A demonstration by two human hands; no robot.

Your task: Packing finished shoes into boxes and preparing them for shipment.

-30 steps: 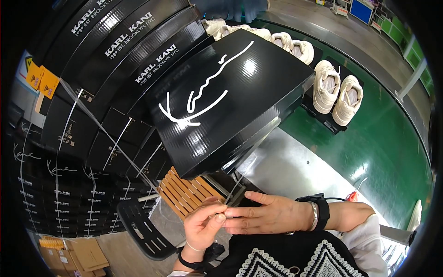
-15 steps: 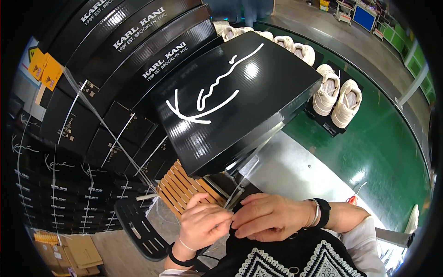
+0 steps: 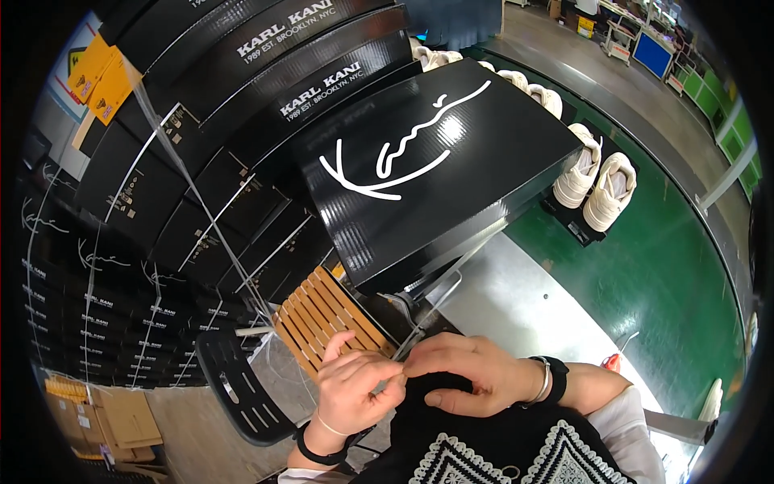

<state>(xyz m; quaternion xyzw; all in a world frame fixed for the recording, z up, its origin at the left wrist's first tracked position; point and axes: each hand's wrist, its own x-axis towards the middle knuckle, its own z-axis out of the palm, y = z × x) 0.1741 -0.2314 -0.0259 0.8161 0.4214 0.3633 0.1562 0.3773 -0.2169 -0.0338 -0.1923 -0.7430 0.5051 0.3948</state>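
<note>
My left hand [image 3: 355,393] and my right hand [image 3: 468,375] meet at the fingertips, low in front of my body. A thin, pale plastic strap [image 3: 451,289] runs down from a stack of black shoe boxes [image 3: 435,161] to where they meet. My left thumb and fingers pinch at the strap's lower part. My right fingers curl toward the same spot, the thumb lower and apart from the index finger; what they grip is hidden. White script marks the top box's lid.
A slatted wooden stool [image 3: 330,315] and a black slotted chair [image 3: 242,391] stand left of my hands. Strapped black boxes [image 3: 145,194] rise at the left. Pale sneakers [image 3: 610,194] line the green table [image 3: 669,266]; a red-handled tool [image 3: 613,363] lies right.
The view has shifted, so the boxes sit farther right. My hands stay together at the strap; my right thumb has moved away from the index finger.
</note>
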